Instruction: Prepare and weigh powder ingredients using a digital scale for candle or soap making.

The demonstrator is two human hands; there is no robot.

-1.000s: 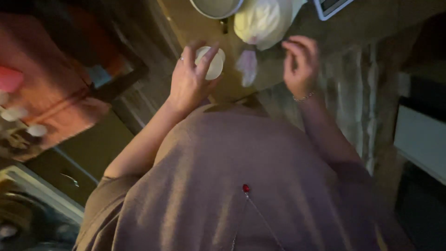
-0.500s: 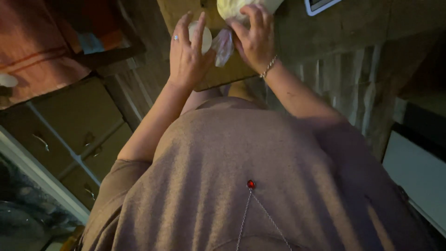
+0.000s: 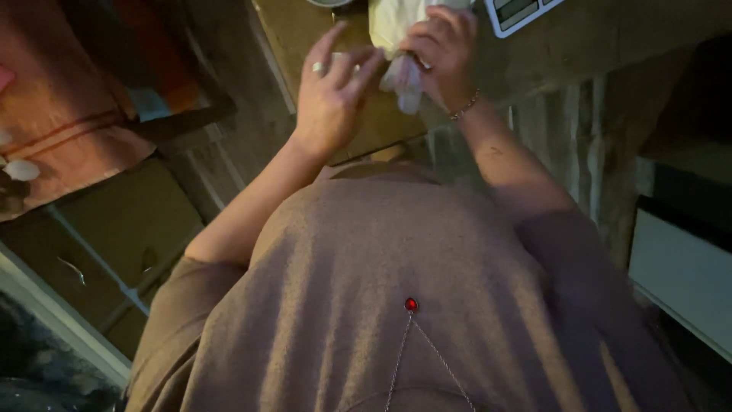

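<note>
Filling most of the view from below: a brown-grey shirt (image 3: 396, 305) with a thin chain and small red pendant (image 3: 411, 304) hanging against it. Running across the top, a dim wooden counter (image 3: 305, 38), with wooden drawers (image 3: 114, 236) off to the left side and an orange cloth (image 3: 61, 114) lying beyond them. Sitting at the counter's far edge, the corner of a pale flat device (image 3: 518, 11), only partly showing. Lying between both hands on the counter, a pale plastic bag (image 3: 396, 23), its bulk stretching away toward the top edge and its gathered, twisted neck (image 3: 402, 76) hanging down toward the body. Pinching that neck, the right hand (image 3: 442, 49), fingers curled closed around it, a thin bracelet (image 3: 465, 105) at the wrist. Hovering just beside the neck, the left hand (image 3: 332, 91), ringed, fingers spread and loosely open, fingertips nearly touching the plastic; impossible to tell whether anything small is being held behind them. Nearer to the bag, plainly, the right hand.
</note>
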